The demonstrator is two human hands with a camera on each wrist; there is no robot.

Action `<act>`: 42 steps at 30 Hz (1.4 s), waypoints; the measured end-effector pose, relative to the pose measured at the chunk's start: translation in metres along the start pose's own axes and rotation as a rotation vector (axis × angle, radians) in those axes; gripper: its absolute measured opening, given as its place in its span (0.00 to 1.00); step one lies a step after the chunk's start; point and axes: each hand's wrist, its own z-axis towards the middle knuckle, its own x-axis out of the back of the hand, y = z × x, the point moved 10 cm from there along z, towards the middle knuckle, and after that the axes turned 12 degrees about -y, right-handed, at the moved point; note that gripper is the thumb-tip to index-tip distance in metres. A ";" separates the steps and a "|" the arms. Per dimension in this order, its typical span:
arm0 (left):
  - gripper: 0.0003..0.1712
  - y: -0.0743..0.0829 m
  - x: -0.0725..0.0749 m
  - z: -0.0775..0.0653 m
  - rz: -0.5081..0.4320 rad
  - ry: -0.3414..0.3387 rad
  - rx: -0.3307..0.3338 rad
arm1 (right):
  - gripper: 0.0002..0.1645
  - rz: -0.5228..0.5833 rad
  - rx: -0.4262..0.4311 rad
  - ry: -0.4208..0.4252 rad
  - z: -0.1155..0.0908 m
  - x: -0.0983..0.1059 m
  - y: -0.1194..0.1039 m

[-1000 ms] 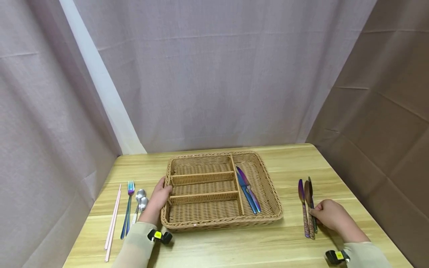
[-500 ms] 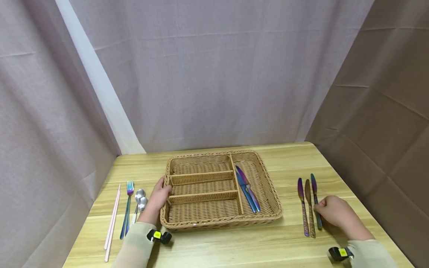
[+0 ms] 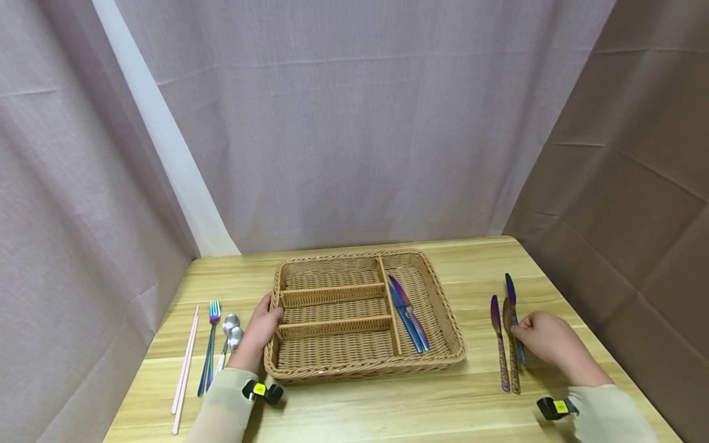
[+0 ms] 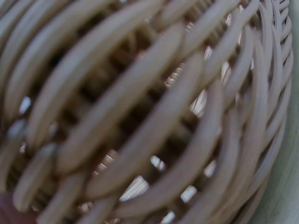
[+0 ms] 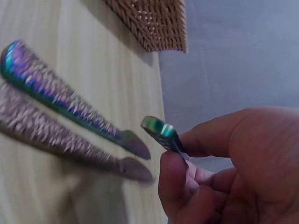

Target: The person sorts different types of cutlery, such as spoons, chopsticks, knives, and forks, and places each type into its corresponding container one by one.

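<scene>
My left hand [image 3: 262, 332] grips the left rim of a divided wicker basket [image 3: 365, 370]; its weave fills the left wrist view. On the right, my right hand [image 3: 547, 338] pinches a dark iridescent table knife [image 3: 510, 288] between thumb and fingers. The right wrist view shows that knife's handle end [image 5: 160, 132] raised off the table. Just left of it lie a purple knife [image 3: 502, 357] and a bronze-coloured knife [image 3: 514, 369], both with textured handles. Two iridescent knives [image 3: 411, 314] lie in the basket's right compartment.
Left of the basket, pink chopsticks [image 3: 185, 369], iridescent forks [image 3: 210, 344] and silver spoons [image 3: 230, 325] lie on the wooden table [image 3: 388, 412]. Grey curtain [image 3: 354, 154] hangs behind the table, and a brown one [image 3: 626, 246] on the right.
My right hand has separated the dark knife from the other two, then lifted it and moved it slightly away and left. The left hand stays on the basket rim.
</scene>
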 end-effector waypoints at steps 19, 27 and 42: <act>0.37 -0.033 0.011 0.019 -0.007 0.032 -0.005 | 0.17 0.009 0.084 0.027 0.019 0.007 -0.054; 0.38 -0.033 0.012 0.019 -0.009 0.019 0.005 | 0.16 0.051 0.100 -0.006 0.028 0.003 -0.082; 0.37 -0.031 0.011 0.018 0.014 0.042 -0.017 | 0.14 0.007 0.174 0.023 0.049 -0.001 -0.126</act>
